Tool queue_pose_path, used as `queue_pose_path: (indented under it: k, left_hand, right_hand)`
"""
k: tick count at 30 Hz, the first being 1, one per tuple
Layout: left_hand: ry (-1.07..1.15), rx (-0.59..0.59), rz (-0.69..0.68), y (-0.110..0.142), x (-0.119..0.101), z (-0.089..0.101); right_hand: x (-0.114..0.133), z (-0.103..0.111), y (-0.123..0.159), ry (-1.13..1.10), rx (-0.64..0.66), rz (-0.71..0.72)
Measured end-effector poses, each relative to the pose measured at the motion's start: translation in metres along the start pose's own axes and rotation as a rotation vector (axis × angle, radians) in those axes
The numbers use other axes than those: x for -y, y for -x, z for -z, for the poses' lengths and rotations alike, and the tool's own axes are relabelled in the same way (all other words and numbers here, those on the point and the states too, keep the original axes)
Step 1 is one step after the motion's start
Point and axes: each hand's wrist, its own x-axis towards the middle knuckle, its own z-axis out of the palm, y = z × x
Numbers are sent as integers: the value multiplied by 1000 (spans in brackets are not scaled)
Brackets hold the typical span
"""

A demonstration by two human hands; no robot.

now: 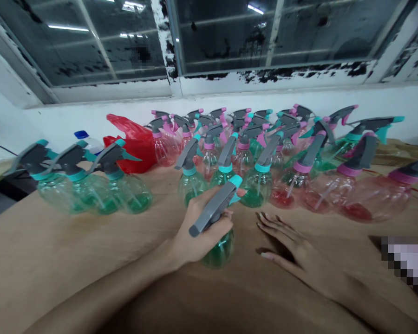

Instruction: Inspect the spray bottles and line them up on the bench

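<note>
My left hand [198, 232] is wrapped round the neck of a green spray bottle [219, 253], whose grey trigger head has a turquoise nozzle tip. The bottle is upright at the table's middle, its neck hidden by my fingers. To its right, my right hand [289, 246] lies palm down over the tabletop, fingers stretched and holding nothing. Just beyond both hands runs a front row of spray bottles; a green one [256, 188] and a pink one [294, 185] are nearest.
Three green spray bottles [130, 192] stand at the left. A red plastic bag [135, 144] and a blue-capped bottle [88, 141] sit behind them. Several more pink and green bottles [242, 160] crowd toward the wall below the windows [282, 32]. Brown cardboard [400, 153] lies at the right.
</note>
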Motion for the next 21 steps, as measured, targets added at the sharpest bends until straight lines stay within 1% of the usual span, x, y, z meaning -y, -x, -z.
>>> queue_pose_path:
  k: [12, 17, 21]
  left_hand:
    - [3, -7, 2, -2, -2, -1]
    - [-53, 3, 28, -2, -6, 1]
    - [-73, 13, 60, -1, -7, 2]
  right_hand:
    - [1, 0, -1, -30, -18, 7]
    - [1, 1, -1, -4, -11, 7]
    - [1, 1, -1, -23, -25, 18]
